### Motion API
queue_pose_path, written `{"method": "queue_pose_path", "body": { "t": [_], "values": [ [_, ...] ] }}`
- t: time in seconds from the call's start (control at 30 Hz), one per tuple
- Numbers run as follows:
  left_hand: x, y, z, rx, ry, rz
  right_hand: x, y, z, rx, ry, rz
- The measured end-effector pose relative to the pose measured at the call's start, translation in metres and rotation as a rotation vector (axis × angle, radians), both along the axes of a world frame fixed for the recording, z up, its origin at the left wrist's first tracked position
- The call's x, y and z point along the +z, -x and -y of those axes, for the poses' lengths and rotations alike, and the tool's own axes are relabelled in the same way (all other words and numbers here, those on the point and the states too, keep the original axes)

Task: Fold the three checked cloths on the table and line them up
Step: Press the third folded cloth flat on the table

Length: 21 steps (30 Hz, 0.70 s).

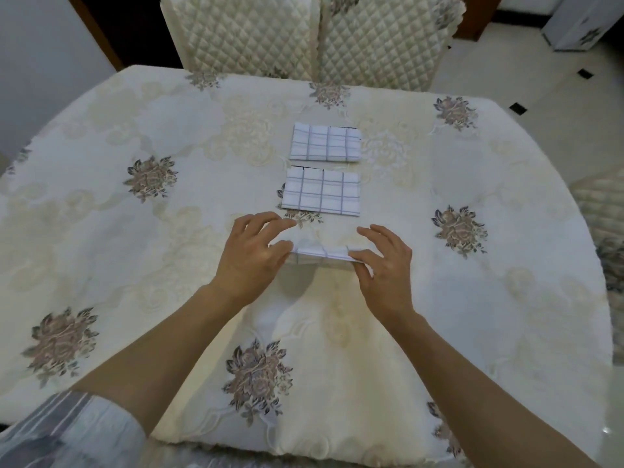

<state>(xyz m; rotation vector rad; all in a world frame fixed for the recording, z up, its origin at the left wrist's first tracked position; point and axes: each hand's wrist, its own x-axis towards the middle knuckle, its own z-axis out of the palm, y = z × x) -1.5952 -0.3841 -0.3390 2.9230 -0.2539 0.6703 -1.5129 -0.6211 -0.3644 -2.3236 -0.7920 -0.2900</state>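
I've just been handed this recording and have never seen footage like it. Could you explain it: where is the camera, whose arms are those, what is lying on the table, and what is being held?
There is no machine here. A person works with bare hands, and the single camera sits on their head, looking forward and down. So the two arms reaching in from the bottom are the wearer's own.

The left hand and right hand each grip one end of a folded checked cloth, the third cloth. It is seen almost edge-on, at or just above the table, which has a cream flowered cover.

Beyond it lie two more folded checked cloths, flat and apart, one behind the other: the middle cloth and the far cloth. Two quilted chairs stand at the far side.
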Motion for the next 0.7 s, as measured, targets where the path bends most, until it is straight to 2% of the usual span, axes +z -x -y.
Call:
{"method": "queue_pose_path", "body": {
  "t": [0.1, 0.23, 0.33, 0.4, 0.53, 0.6, 0.7],
  "values": [
    [0.012, -0.019, -0.002, 0.055, 0.063, 0.031, 0.012, -0.011, -0.005, -0.049, -0.061, -0.009],
    [0.031, -0.039, 0.001, 0.1, 0.099, 0.176, 0.026, -0.021, -0.014, -0.104, -0.177, 0.04],
    [0.022, -0.035, 0.004, 0.112, 0.095, 0.227, 0.015, -0.021, -0.013, -0.115, -0.174, 0.018],
    [0.0, -0.022, 0.007, 0.093, 0.08, 0.173, -0.004, -0.014, -0.006, -0.095, -0.1, -0.038],
    [-0.048, 0.01, 0.009, 0.079, 0.077, -0.103, -0.04, 0.009, 0.012, -0.054, 0.053, -0.167],
    [-0.06, 0.02, 0.009, 0.099, 0.103, -0.207, -0.047, 0.017, 0.016, -0.057, 0.068, -0.213],
    [-0.066, 0.027, 0.007, 0.14, 0.126, -0.267, -0.049, 0.022, 0.016, -0.055, 0.065, -0.24]
  ]
}}
